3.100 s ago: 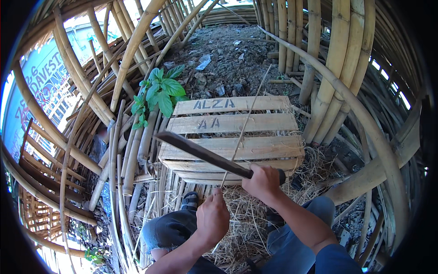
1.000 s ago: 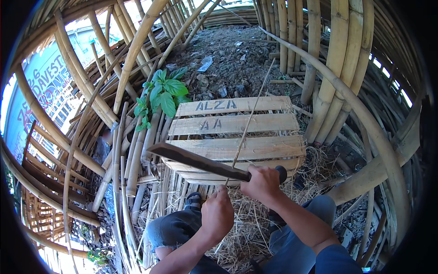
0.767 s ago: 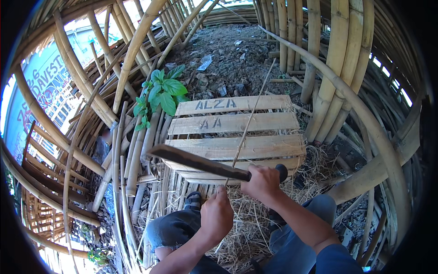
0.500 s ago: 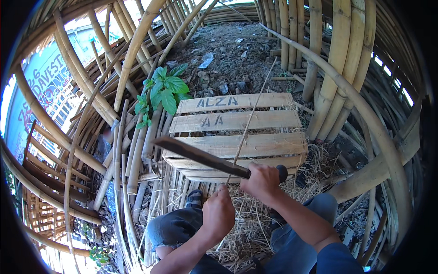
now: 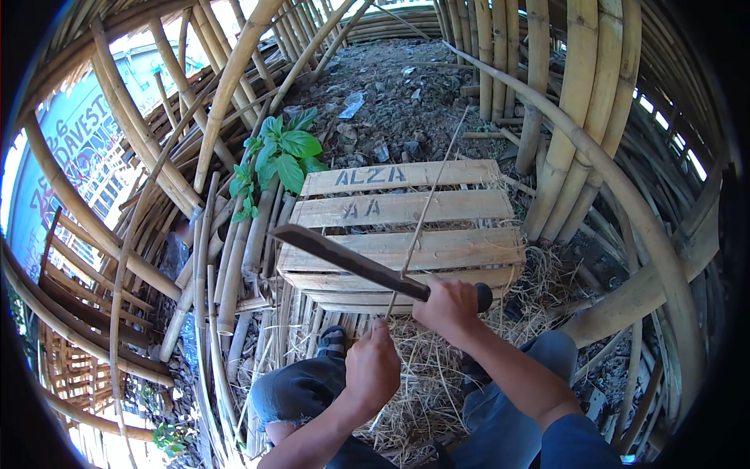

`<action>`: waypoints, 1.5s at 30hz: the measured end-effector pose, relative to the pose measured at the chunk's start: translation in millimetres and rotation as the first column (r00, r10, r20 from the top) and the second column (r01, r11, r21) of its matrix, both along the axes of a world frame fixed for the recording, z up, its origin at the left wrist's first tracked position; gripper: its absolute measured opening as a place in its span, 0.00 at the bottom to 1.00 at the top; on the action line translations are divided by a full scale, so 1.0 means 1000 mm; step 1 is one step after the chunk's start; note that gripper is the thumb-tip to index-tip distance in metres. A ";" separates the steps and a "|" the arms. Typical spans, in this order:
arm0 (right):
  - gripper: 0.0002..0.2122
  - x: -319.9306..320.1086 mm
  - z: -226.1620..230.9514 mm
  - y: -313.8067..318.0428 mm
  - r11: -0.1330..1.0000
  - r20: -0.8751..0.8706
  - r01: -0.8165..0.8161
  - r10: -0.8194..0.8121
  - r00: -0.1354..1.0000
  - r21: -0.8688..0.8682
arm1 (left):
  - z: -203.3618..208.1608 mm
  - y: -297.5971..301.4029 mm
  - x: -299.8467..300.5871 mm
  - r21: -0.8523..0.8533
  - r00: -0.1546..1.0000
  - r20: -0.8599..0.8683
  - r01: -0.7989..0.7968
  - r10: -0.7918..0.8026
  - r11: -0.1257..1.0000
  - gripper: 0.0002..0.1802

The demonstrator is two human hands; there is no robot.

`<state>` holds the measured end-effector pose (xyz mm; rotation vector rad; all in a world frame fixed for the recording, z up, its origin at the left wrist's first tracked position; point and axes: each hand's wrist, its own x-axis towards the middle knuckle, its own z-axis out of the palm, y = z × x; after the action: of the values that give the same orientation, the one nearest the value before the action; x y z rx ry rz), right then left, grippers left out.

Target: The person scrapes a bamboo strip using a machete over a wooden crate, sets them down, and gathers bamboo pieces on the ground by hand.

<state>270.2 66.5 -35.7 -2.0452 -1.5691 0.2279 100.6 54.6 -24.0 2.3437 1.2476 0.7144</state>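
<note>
My left hand is closed round the near end of a thin bamboo stick, which slants up and away over a slatted wooden crate. A machete is in my right hand, its fingers wrapped round the dark handle. The dark blade points to the left and crosses the stick a little beyond my left hand, apparently touching it. Part of the stick is hidden behind the blade, and its lower end is inside my left fist.
Straw and shavings cover the ground around my feet. Stacked bamboo poles and a leafy green plant stand left of the crate. Thick bamboo posts rise at the right, with a long curved pole in front. Rubble soil lies beyond.
The machete's tip has shifted slightly right and the stick's far end has dropped a little. Both hands keep their grips and nearly the same places.
</note>
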 end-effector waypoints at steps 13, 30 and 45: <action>0.15 0.002 -0.003 -0.007 0.994 0.076 -0.005 0.013 0.997 -0.113 | 0.005 0.001 0.001 0.019 0.999 0.004 -0.052 0.052 0.998 0.04; 0.10 -0.001 -0.003 -0.004 1.000 0.034 -0.030 0.030 0.999 -0.007 | 0.005 -0.002 -0.004 -0.019 0.997 0.075 -0.019 0.020 1.000 0.01; 0.11 0.026 0.005 0.009 0.980 0.035 0.177 -0.174 0.984 -0.092 | 0.002 -0.004 -0.005 -0.005 0.993 0.117 0.015 -0.015 1.000 0.01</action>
<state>296.2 75.9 -30.5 -2.2541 -1.4072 0.2125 95.2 50.2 -21.9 2.2692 1.1790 0.8292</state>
